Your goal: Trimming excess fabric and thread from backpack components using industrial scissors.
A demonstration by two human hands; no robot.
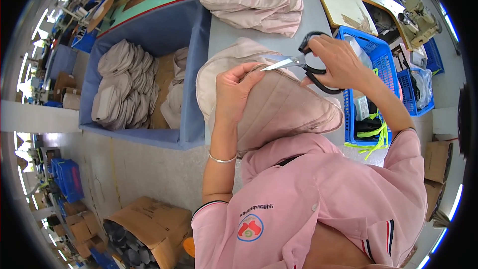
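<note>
My left hand point(233, 88), with a bangle on its wrist, pinches the top edge of a beige-pink sewn fabric piece point(279, 104) between thumb and fingers. The piece is wide and rounded, with a seam along its edge, and sags toward my body. In my right hand point(342, 60) is a pair of scissors point(301, 62) with black handles, fingers through the loops. Its blades are parted and point left, one tip close to my left fingertips at the fabric's edge. Whether they touch a thread I cannot tell.
Left of the grey table point(225, 32) stands a blue bin point(194, 79) with stacked fabric pieces point(127, 84). More pieces point(254, 0) are piled at the table's far end. A blue basket point(381, 60) with mixed items stands right. A cardboard box point(164, 224) sits behind at lower left.
</note>
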